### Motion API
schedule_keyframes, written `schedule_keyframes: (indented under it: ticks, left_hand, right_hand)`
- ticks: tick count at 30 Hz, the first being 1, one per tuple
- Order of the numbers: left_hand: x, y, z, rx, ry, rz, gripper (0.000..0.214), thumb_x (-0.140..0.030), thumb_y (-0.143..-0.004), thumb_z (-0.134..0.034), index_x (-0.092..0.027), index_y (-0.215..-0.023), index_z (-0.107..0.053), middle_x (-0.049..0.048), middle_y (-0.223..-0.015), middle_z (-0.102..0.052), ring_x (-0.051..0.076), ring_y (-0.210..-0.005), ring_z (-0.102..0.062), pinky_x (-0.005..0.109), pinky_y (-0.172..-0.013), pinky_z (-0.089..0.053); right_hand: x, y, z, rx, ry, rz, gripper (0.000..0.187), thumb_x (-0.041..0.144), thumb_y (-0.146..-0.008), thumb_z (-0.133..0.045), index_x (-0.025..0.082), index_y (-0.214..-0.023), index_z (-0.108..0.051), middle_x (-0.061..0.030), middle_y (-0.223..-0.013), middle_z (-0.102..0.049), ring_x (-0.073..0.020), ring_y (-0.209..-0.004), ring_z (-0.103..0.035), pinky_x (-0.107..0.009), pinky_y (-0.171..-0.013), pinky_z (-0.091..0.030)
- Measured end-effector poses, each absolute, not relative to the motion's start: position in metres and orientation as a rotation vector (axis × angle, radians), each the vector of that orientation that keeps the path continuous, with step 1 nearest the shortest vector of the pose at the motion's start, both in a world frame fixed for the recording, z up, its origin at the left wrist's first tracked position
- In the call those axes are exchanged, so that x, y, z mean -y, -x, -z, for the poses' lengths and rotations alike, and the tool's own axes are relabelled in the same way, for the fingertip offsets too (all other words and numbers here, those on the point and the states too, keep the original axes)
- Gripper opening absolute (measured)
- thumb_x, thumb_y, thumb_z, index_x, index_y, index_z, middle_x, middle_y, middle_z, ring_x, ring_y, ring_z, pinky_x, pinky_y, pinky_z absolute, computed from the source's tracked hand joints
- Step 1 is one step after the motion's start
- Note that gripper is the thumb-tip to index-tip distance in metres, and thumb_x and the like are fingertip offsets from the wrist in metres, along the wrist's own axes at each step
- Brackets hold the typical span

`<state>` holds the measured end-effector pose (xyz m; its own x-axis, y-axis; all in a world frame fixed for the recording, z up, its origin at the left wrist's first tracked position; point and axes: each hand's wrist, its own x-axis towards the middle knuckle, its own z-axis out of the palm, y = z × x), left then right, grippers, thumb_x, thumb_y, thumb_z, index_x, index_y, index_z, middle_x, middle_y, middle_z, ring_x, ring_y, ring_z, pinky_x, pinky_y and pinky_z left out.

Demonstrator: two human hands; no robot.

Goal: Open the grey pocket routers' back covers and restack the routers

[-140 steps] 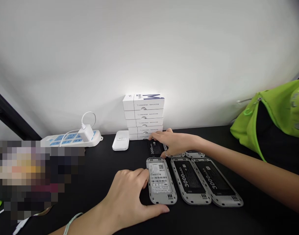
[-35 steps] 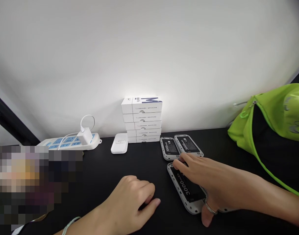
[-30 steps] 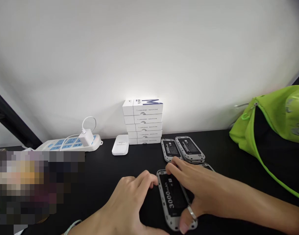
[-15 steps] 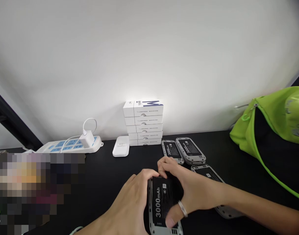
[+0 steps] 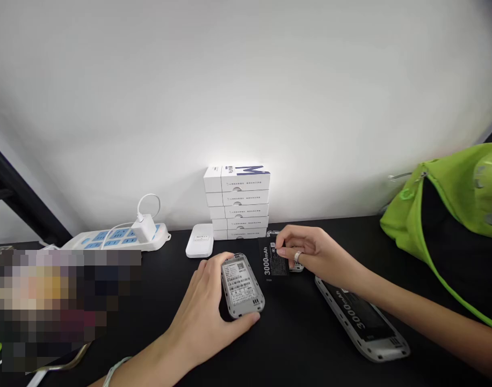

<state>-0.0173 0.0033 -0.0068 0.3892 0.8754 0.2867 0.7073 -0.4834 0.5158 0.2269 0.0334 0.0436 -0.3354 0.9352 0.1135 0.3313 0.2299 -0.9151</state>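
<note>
My left hand (image 5: 208,309) grips a grey open-backed device (image 5: 241,286) on the black table (image 5: 157,301); its empty bay shows a white label with a QR code. My right hand (image 5: 310,252), with a ring on one finger, pinches a black 3000mAh battery (image 5: 271,259) just right of that device. Another open device with a battery in it (image 5: 361,317) lies under my right forearm. Further devices behind my right hand are mostly hidden.
A stack of white boxes (image 5: 238,203) stands against the wall, with a small white device (image 5: 200,240) beside it. A white power strip with a charger (image 5: 121,237) lies at the back left. A lime-green bag (image 5: 455,204) fills the right side. A blurred patch covers the left.
My right hand has pulled the battery out of the device and carried it up and to the right. My left hand keeps the now empty device.
</note>
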Motion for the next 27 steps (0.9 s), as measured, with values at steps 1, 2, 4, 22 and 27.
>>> schedule_keyframes:
  ticks: [1,2,4,22,27]
  left_hand:
    - [-0.004,0.018,0.008,-1.398,-2.337,-0.746,0.072,-0.043,-0.080,-0.068,-0.032,-0.135,-0.023,0.0109,-0.136,-0.040,0.037,-0.127,-0.042,0.062,-0.099,-0.043]
    - [-0.005,0.018,0.009,-1.414,-2.330,-0.739,0.065,-0.042,-0.085,-0.063,-0.034,-0.136,-0.024,0.0100,-0.141,-0.036,0.037,-0.133,-0.035,0.063,-0.102,-0.039]
    - [-0.007,0.019,0.012,-1.426,-2.317,-0.754,0.053,-0.037,-0.092,-0.054,-0.036,-0.136,-0.026,0.0072,-0.148,-0.029,0.034,-0.139,-0.025,0.062,-0.107,-0.034]
    - [-0.016,0.020,0.017,-1.338,-2.308,-0.875,0.042,-0.009,-0.096,-0.038,-0.033,-0.129,-0.031,0.0043,-0.132,-0.042,0.023,-0.130,-0.039,0.050,-0.110,-0.037]
    - [-0.014,0.021,0.015,-1.329,-2.350,-0.864,0.041,-0.010,-0.096,-0.036,-0.031,-0.130,-0.029,0.0068,-0.137,-0.038,0.024,-0.134,-0.036,0.052,-0.110,-0.038]
  right_hand:
    - [-0.035,-0.228,-0.042,1.842,1.250,-1.026,0.020,0.040,-0.086,-0.060,0.020,-0.088,-0.059,0.0007,-0.075,-0.057,-0.0145,-0.064,-0.057,-0.034,-0.066,-0.051]
    - [-0.036,-0.229,-0.039,1.891,1.310,-0.954,0.023,0.042,-0.086,-0.059,0.020,-0.092,-0.062,-0.0019,-0.081,-0.060,-0.0171,-0.070,-0.059,-0.037,-0.070,-0.052]
    - [-0.037,-0.229,-0.033,2.036,1.359,-0.803,0.038,0.049,-0.082,-0.063,0.022,-0.109,-0.063,-0.0072,-0.105,-0.063,-0.0253,-0.095,-0.060,-0.045,-0.086,-0.049]
    - [-0.054,-0.218,-0.016,2.583,1.351,0.287,0.039,0.046,-0.096,-0.046,0.014,-0.112,-0.061,-0.0190,-0.122,-0.054,-0.0368,-0.117,-0.042,-0.051,-0.090,-0.038]
    - [-0.063,-0.253,-0.044,2.743,1.441,-0.236,0.076,0.073,-0.072,-0.060,0.024,-0.129,-0.048,-0.0136,-0.137,-0.050,-0.0418,-0.132,-0.030,-0.055,-0.098,-0.033]
